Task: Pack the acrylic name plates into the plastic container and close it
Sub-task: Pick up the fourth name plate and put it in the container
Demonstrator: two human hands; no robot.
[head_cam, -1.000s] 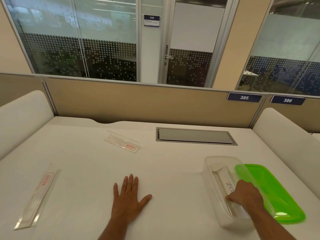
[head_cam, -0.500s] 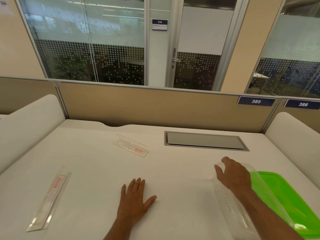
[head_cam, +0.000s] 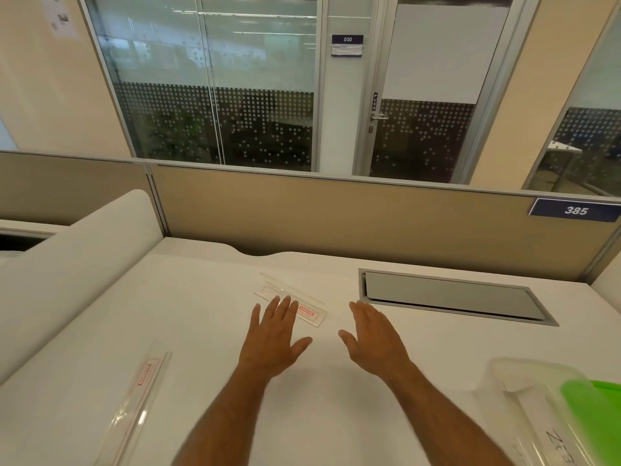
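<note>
Your left hand point(head_cam: 274, 343) and right hand point(head_cam: 376, 338) are both spread flat and empty over the desk point(head_cam: 201, 331), left fingertips point(head_cam: 280, 302) at the far name plate point(head_cam: 302, 306), another plate point(head_cam: 139, 395) lying left, the clear container point(head_cam: 524, 415) right.

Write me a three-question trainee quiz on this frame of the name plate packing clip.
1. True or false: the green lid is already closed on the plastic container.
2. How many name plates lie loose on the desk?
3. Which hand overlaps the far name plate? A) left hand B) right hand

Key: 1 false. 2 two, the far one and the near-left name plate. 3 A; both hands are open.
</note>
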